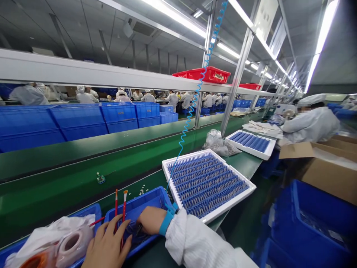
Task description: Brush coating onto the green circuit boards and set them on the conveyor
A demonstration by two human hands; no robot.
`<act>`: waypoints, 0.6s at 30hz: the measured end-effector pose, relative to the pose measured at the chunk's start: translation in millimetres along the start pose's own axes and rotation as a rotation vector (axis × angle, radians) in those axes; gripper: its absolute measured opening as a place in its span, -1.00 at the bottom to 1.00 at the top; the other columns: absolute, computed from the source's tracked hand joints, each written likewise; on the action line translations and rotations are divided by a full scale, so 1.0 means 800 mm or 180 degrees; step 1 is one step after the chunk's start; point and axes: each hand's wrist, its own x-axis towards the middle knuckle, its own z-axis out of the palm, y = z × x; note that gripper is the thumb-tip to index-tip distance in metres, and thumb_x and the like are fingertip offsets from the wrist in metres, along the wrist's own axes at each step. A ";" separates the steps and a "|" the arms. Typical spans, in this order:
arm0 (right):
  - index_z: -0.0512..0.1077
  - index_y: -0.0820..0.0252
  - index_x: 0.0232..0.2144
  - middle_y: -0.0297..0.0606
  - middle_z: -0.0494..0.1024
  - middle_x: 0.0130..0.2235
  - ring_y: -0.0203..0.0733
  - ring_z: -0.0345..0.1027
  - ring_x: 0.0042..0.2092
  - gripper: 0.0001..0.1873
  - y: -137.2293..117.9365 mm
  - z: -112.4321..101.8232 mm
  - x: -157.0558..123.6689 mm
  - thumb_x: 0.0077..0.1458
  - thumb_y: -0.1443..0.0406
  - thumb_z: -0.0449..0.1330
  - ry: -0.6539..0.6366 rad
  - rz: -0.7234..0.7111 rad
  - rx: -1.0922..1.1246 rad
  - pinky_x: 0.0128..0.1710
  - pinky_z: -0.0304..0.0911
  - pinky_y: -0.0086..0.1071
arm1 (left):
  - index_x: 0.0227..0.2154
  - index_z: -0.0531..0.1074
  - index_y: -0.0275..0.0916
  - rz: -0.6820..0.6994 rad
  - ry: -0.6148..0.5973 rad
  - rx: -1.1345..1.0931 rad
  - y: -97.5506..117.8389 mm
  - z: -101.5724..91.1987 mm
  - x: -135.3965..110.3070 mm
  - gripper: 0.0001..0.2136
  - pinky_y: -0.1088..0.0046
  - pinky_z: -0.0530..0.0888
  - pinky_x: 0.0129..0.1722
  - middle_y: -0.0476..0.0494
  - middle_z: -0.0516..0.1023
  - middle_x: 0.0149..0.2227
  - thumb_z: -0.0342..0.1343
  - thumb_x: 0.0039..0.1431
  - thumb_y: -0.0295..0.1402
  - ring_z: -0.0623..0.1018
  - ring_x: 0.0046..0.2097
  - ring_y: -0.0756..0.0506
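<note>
- Head view, hands: the left hand [107, 245] is spread wide, its fingers reaching down into a blue plastic bin [136, 201] at the bottom of the view. The right hand [152, 219] is curled narrow over the bin's far rim. Whether either hand grips anything among the contents cannot be told.
- Head view, the bin's contents: a heap of small dark parts [134, 234] lies inside, with two red-handled brushes [119, 203] standing up from it, placed so the handles stay easy to grasp.
- Head view, the wrist: a blue strap [166, 222] circles the right wrist. A coiled blue cord [195, 111] rises from it to the overhead rack, probably an antistatic ground, and it hangs over the work.
- Head view, nearby: a white tray [231, 203] just right of the bin holds rows of parts in blue strips, within easy reach. A roll of tape [73, 243] in a white plastic bag sits in a second blue bin [95, 212], left of the hands.
- Head view, edges and room: the bins sit on a green conveyor belt [55, 186], whose near edge runs beneath the hands. Open belt lies beyond the bin, while the tray limits movement to the right.
</note>
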 end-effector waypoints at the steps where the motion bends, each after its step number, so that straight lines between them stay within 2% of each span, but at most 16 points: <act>1: 0.41 0.36 -0.04 -0.17 0.41 -0.12 -0.10 0.38 -0.08 -0.86 0.001 0.001 -0.003 0.43 0.36 0.19 0.0078 0.0058 -0.0015 -0.06 0.43 -0.20 | 0.03 0.54 -0.20 -0.0003 0.0057 -0.0058 0.002 -0.003 0.001 -0.54 -0.02 0.46 -0.04 -0.35 0.48 0.16 -0.11 0.20 -0.21 0.44 0.13 -0.44; 3: 0.41 0.36 -0.04 -0.18 0.42 -0.13 -0.10 0.39 -0.09 -0.87 0.003 0.000 -0.010 0.43 0.37 0.19 0.0240 0.0152 -0.0027 -0.06 0.44 -0.20 | -0.01 0.57 -0.20 0.0022 0.0256 -0.0435 0.006 -0.011 0.003 -0.57 -0.05 0.43 0.03 -0.35 0.50 0.14 -0.07 0.19 -0.18 0.44 0.13 -0.43; 5: 0.41 0.36 -0.04 -0.18 0.42 -0.13 -0.10 0.39 -0.09 -0.87 0.005 -0.005 -0.019 0.43 0.38 0.19 0.0400 0.0183 -0.0023 -0.06 0.44 -0.20 | 0.00 0.55 -0.15 0.0044 0.0325 -0.1295 0.011 -0.021 0.007 -0.57 -0.02 0.33 0.18 -0.28 0.46 0.18 0.01 0.17 -0.12 0.39 0.21 -0.39; 6: 0.41 0.35 -0.03 -0.18 0.41 -0.13 -0.11 0.39 -0.09 -0.88 0.006 -0.009 -0.024 0.43 0.38 0.18 0.0478 0.0178 -0.0018 -0.06 0.44 -0.20 | 0.03 0.53 -0.12 -0.0015 0.0225 -0.1880 0.014 -0.029 0.011 -0.57 0.02 0.27 0.24 -0.23 0.43 0.22 0.05 0.15 -0.09 0.33 0.27 -0.36; 8: 0.41 0.35 -0.05 -0.19 0.41 -0.13 -0.12 0.39 -0.10 -0.90 0.006 -0.021 -0.034 0.43 0.40 0.17 0.0614 0.0143 -0.0005 -0.06 0.44 -0.21 | 0.07 0.48 -0.06 -0.0456 -0.0134 -0.3173 0.025 -0.047 0.020 -0.55 0.07 0.17 0.31 -0.13 0.34 0.29 0.07 0.16 -0.04 0.21 0.35 -0.30; 10: 0.42 0.36 -0.07 -0.19 0.41 -0.14 -0.12 0.38 -0.10 -0.92 0.004 -0.037 -0.045 0.43 0.42 0.15 0.0740 0.0101 -0.0014 -0.06 0.43 -0.22 | 0.05 0.48 -0.13 -0.1274 -0.0474 -0.4432 0.041 -0.069 0.032 -0.58 0.09 0.19 0.31 -0.18 0.37 0.28 0.01 0.24 -0.06 0.24 0.34 -0.28; 12: 0.40 0.37 -0.04 -0.19 0.41 -0.13 -0.11 0.38 -0.08 -0.90 0.000 -0.052 -0.052 0.41 0.45 0.16 0.0844 -0.0021 -0.0028 -0.05 0.42 -0.21 | -0.04 0.50 -0.26 -0.2077 -0.0731 -0.5499 0.059 -0.088 0.043 -0.64 0.10 0.34 0.23 -0.31 0.51 0.14 -0.06 0.31 -0.17 0.43 0.22 -0.27; 14: 0.39 0.36 -0.01 -0.20 0.42 -0.11 -0.11 0.37 -0.07 -0.84 -0.007 -0.065 -0.057 0.38 0.47 0.19 0.0933 -0.0200 -0.0052 -0.03 0.41 -0.21 | -0.18 0.51 -0.33 -0.2563 -0.0843 -0.6206 0.077 -0.098 0.053 -0.74 0.12 0.54 0.02 -0.32 0.64 -0.12 -0.05 0.31 -0.33 0.62 -0.04 -0.24; 16: 0.42 0.37 -0.05 -0.19 0.43 -0.11 -0.11 0.37 -0.07 -0.85 -0.012 -0.072 -0.058 0.34 0.49 0.23 0.1016 -0.0345 -0.0073 -0.02 0.39 -0.25 | -0.29 0.49 -0.32 -0.2809 -0.0701 -0.6567 0.091 -0.100 0.058 -0.82 0.22 0.64 -0.22 -0.19 0.63 -0.37 -0.04 0.28 -0.49 0.65 -0.31 -0.15; 18: 0.45 0.39 -0.11 -0.18 0.44 -0.13 -0.10 0.38 -0.08 -0.86 -0.015 -0.073 -0.056 0.29 0.52 0.26 0.1119 -0.0399 -0.0086 -0.03 0.38 -0.30 | -0.34 0.46 -0.31 -0.3005 -0.0462 -0.6757 0.097 -0.096 0.060 -0.78 0.39 0.62 -0.42 -0.06 0.55 -0.52 -0.08 0.26 -0.62 0.59 -0.49 -0.05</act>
